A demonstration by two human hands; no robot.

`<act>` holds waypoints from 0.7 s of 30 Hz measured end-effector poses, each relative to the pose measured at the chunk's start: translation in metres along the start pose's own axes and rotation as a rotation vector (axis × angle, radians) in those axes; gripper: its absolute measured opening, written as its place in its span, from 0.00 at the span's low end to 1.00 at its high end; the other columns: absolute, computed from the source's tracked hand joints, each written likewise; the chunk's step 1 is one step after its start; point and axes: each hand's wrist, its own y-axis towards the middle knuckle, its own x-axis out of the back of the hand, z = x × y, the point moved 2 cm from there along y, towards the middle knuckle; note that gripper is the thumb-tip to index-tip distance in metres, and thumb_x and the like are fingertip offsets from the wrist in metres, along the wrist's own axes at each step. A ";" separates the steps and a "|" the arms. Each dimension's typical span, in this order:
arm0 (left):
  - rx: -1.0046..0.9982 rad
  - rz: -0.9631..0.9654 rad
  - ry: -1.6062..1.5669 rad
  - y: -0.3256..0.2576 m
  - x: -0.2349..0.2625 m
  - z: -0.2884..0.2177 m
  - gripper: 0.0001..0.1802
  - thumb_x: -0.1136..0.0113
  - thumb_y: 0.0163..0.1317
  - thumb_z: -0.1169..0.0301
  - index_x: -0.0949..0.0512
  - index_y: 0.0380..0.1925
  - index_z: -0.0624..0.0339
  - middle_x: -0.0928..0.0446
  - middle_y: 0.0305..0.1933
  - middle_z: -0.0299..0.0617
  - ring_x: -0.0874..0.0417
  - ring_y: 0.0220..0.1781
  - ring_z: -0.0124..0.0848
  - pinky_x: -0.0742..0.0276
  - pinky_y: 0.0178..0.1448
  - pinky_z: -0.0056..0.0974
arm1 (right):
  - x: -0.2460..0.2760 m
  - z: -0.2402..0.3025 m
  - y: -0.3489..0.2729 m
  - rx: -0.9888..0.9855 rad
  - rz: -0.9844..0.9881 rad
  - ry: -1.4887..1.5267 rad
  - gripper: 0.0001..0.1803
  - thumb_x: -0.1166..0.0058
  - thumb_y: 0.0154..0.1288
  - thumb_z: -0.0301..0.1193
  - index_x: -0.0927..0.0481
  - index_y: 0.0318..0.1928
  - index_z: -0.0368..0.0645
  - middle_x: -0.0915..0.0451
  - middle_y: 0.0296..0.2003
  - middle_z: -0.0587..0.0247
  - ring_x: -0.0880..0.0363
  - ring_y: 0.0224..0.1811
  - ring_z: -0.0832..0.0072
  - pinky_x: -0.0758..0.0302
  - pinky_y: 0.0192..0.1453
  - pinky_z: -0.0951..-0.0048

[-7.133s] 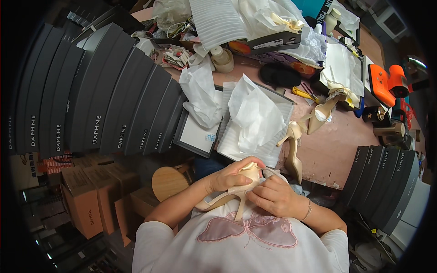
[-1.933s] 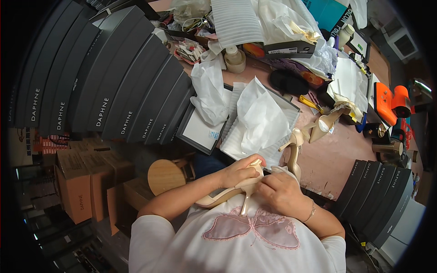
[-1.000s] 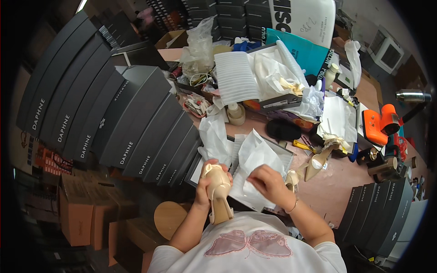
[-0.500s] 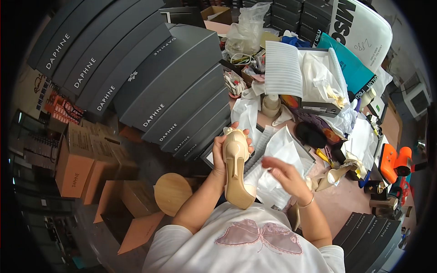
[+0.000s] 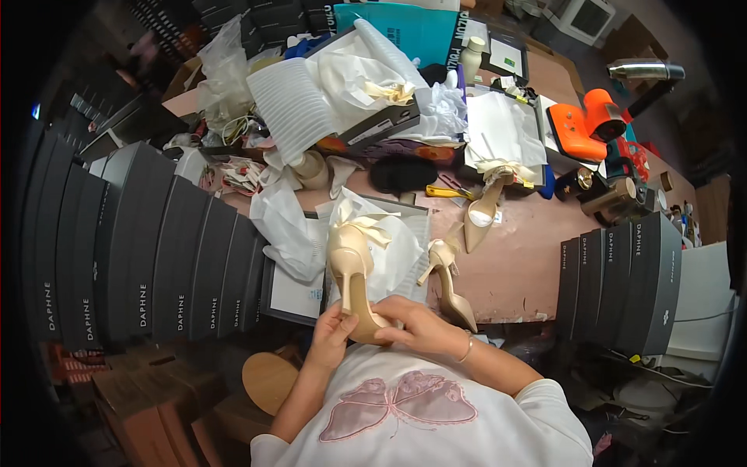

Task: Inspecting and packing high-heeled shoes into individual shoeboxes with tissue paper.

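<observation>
I hold a beige high-heeled shoe [image 5: 348,253] in front of my chest, its heel and sole facing me and a pale bow at its back. My left hand [image 5: 332,340] is closed around the shoe's lower left side, by the heel tip. On the other side, my right hand [image 5: 420,331] grips the toe end, thumb across the sole. Just beyond lies an open shoebox [image 5: 286,292] lined with white tissue paper [image 5: 397,261]. Right of it, a second beige heel [image 5: 454,300] lies on the pinkish table, and a third [image 5: 479,218] rests farther back.
Dark shoeboxes [image 5: 163,257] stand in a long row at left, with several more [image 5: 618,288] at right. Behind are another open shoebox [image 5: 381,128] with tissue, yellow-handled scissors [image 5: 447,192], a black oval pad [image 5: 403,173] and an orange device [image 5: 580,131]. A round wooden stool [image 5: 268,381] stands lower left.
My view has swung to the right. My right hand, free before, has come onto the shoe's toe end. My left hand has shifted down from the shoe's upper part to beside the heel tip.
</observation>
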 end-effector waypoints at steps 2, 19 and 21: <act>-0.023 0.009 0.027 0.006 0.002 0.014 0.21 0.43 0.68 0.67 0.30 0.56 0.67 0.23 0.51 0.38 0.24 0.52 0.25 0.31 0.59 0.30 | 0.023 -0.031 -0.023 -0.077 -0.211 -0.193 0.27 0.36 0.59 0.37 0.25 0.55 0.36 0.23 0.48 0.45 0.23 0.47 0.56 0.26 0.51 0.64; 0.105 0.171 -0.163 0.031 -0.043 0.006 0.24 0.50 0.71 0.68 0.37 0.64 0.63 0.26 0.56 0.37 0.25 0.56 0.24 0.30 0.61 0.31 | 0.054 -0.029 -0.079 -0.257 -0.236 0.794 0.34 0.37 0.57 0.27 0.34 0.63 0.38 0.24 0.50 0.68 0.27 0.53 0.81 0.31 0.60 0.75; 0.065 0.211 -0.157 0.028 -0.041 0.002 0.24 0.49 0.70 0.69 0.36 0.64 0.63 0.26 0.56 0.38 0.25 0.56 0.24 0.29 0.60 0.32 | 0.052 -0.024 -0.073 -0.228 -0.156 0.789 0.35 0.36 0.56 0.27 0.35 0.64 0.38 0.24 0.51 0.67 0.28 0.54 0.81 0.33 0.62 0.75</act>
